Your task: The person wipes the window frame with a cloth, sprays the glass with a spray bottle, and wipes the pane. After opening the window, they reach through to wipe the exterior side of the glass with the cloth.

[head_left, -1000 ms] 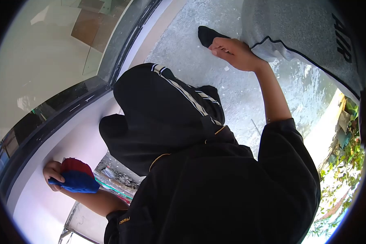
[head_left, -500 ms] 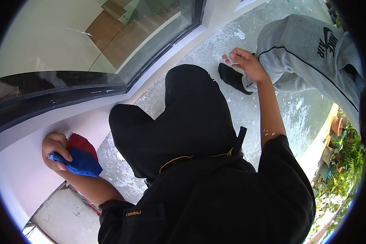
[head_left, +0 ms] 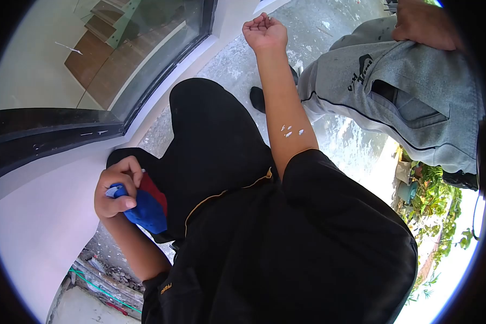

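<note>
A blue and red cloth (head_left: 148, 213) is bunched in my left hand (head_left: 116, 189), whose fingers and thumb are closed round it. The cloth hangs beside my black-trousered leg, close to the pale wall. My right arm is stretched forward, with white flecks (head_left: 288, 131) on the forearm. At its end my right hand (head_left: 265, 33) is turned palm up. Its fingers are loosely curled and the palm shows bare. Whether anything tiny sits at the fingertips is too small to tell.
A dark-framed glass window (head_left: 162, 59) runs along the left above a pale wall (head_left: 32, 216). Another person in grey trousers (head_left: 340, 75) stands at the right, one hand (head_left: 426, 24) by the thigh. White-spotted concrete floor (head_left: 232, 59) lies ahead. Plants (head_left: 432, 189) grow at far right.
My left hand has drawn the cloth away from the wall toward my leg. My right arm has swung left and farther forward, its palm now turned up. The other person's hand has come into view.
</note>
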`<state>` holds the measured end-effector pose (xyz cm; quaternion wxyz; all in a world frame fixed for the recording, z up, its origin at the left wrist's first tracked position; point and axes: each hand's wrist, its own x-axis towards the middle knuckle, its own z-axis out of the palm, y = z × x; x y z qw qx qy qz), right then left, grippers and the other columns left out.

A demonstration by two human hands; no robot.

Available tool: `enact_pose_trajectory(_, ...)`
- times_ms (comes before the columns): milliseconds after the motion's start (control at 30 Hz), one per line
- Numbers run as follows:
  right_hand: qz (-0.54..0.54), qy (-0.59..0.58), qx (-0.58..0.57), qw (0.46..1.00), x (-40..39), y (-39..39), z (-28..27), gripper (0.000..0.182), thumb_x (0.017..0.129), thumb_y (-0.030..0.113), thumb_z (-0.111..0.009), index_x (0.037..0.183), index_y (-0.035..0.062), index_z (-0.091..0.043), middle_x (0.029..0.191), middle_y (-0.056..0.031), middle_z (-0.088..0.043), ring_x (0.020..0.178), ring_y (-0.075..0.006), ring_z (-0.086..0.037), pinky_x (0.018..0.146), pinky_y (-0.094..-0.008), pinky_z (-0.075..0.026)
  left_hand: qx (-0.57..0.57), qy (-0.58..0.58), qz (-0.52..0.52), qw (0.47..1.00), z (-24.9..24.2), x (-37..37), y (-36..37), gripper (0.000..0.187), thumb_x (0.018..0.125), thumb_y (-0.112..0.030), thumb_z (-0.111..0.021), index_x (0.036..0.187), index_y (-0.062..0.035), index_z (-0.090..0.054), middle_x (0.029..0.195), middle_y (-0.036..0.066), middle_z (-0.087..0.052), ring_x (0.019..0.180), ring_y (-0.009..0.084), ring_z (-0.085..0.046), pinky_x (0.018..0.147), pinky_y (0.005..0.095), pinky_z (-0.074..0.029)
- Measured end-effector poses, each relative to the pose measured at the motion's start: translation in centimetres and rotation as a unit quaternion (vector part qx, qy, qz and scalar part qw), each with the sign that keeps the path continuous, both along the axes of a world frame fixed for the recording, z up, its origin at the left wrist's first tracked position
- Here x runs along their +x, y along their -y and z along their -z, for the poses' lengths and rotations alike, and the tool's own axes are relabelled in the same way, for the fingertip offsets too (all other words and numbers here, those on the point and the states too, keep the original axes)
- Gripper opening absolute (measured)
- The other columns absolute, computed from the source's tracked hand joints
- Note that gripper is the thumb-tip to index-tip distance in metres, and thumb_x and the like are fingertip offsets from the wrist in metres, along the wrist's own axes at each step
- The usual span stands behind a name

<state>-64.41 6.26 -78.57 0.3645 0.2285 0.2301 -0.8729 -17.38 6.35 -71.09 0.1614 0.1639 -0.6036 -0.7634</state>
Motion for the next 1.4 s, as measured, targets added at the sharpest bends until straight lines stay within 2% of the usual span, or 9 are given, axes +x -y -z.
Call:
enact_pose_trajectory(167,0.019,0.002,-0.008,1.0,1.2,1.2,-2.8,0.013,0.101,0.018,-0.041,0.099,0.0087,-0.051,0.091,0.0015,-0.059,0.069,-0.0104,-0.053,0.073,-0.0334,-0.044,0.087,0.012,0.009,0.996,0.4,-9.9,-6.4,0.018,0.085,-0.007,-0.074,0.095,-0.0036,-0.059,0.079,0.003,-0.058,0.072,0.0077,-0.054,0.069,0.0235,-0.042)
enact_pose_trajectory(433,0.025,0.016,-0.014,0.999,2.7,1.8,-2.1,0.011,0.1,0.019,-0.043,0.1,0.0105,-0.05,0.091,0.004,-0.058,0.067,-0.0091,-0.052,0.07,-0.032,-0.042,-0.075,0.039,0.012,0.996,-3.1,-16.3,-11.5,0.054,0.088,-0.006,-0.073,0.14,-0.0078,-0.057,0.087,0.006,-0.065,0.077,0.0096,-0.061,0.075,0.0254,-0.047)
enact_pose_trajectory(667,0.031,0.019,-0.018,0.999,2.7,2.7,-0.8,0.009,0.098,0.019,-0.044,0.1,0.0109,-0.049,0.091,0.004,-0.058,0.067,-0.0091,-0.051,0.068,-0.0317,-0.042,-0.177,-0.014,-0.012,0.984,-1.6,-17.0,-12.6,0.049,0.088,-0.009,-0.071,0.135,-0.0044,-0.059,0.128,0.023,-0.065,0.117,0.0392,-0.064,0.102,0.0385,-0.049)
enact_pose_trajectory(767,0.022,0.028,-0.011,0.999,2.5,2.4,-1.1,0.009,0.098,0.018,-0.045,0.1,0.011,-0.049,0.091,0.0038,-0.058,0.068,-0.0096,-0.051,0.068,-0.0316,-0.041,-0.221,-0.026,-0.012,0.975,-1.1,-17.1,-12.6,0.047,0.088,-0.006,-0.072,0.133,-0.0046,-0.06,0.116,0.015,-0.072,0.107,0.0232,-0.071,0.093,0.0314,-0.052)
enact_pose_trajectory(867,0.029,0.03,0.004,0.999,3.1,1.7,-2.2,0.008,0.097,0.018,-0.045,0.099,0.011,-0.049,0.091,0.0037,-0.058,0.068,-0.0098,-0.051,0.068,-0.0317,-0.041,-0.088,0.068,0.063,0.992,-2.9,-16.8,-11.7,0.046,0.09,-0.008,-0.072,0.133,-0.0047,-0.057,0.093,0.01,-0.069,0.084,0.013,-0.066,0.077,0.0258,-0.05)
enact_pose_trajectory(967,0.027,0.02,0.011,0.999,3.2,1.5,-2.0,0.008,0.098,0.018,-0.045,0.099,0.0109,-0.049,0.09,0.0036,-0.058,0.069,-0.0099,-0.051,0.068,-0.0317,-0.041,0.078,-0.007,0.035,0.996,-2.3,-16.6,-11.6,0.051,0.09,-0.011,-0.074,0.136,-0.0052,-0.053,0.08,0.003,-0.058,0.073,0.0064,-0.054,0.067,0.022,-0.042)
enact_pose_trajectory(1167,0.018,0.016,0.018,1.0,2.8,1.4,-1.5,0.01,0.099,0.02,-0.045,0.1,0.0106,-0.049,0.091,0.0032,-0.058,0.07,-0.0105,-0.051,0.07,-0.0321,-0.042,0.182,-0.089,0.003,0.979,-2.3,-16.0,-10.6,0.043,0.095,-0.007,-0.067,0.134,-0.0016,-0.051,0.083,0.001,-0.06,0.077,0.0071,-0.058,0.072,0.0228,-0.046)
enact_pose_trajectory(1300,0.009,0.004,0.038,0.999,2.2,1.1,-0.6,0.011,0.1,0.02,-0.045,0.1,0.0105,-0.049,0.092,0.0022,-0.058,0.071,-0.011,-0.052,0.071,-0.0325,-0.042,-0.17,-0.219,-0.061,0.959,-10.3,-13.8,-10.9,0.053,0.076,-0.001,-0.082,0.123,-0.0061,-0.058,0.073,0.008,-0.064,0.054,0.0144,-0.054,0.055,0.0281,-0.045)
enact_pose_trajectory(1400,-0.021,-0.01,0.049,0.999,3.0,1.0,0.5,0.015,0.102,0.02,-0.042,0.098,0.0087,-0.049,0.093,-0.0008,-0.057,0.073,-0.0129,-0.051,0.073,-0.0339,-0.043,-0.274,-0.191,-0.11,0.936,-15.6,-11.7,-11.5,0.055,0.068,-0.005,-0.089,0.114,-0.0185,-0.063,0.071,0.01,-0.067,0.047,0.0166,-0.053,0.048,0.0292,-0.045)
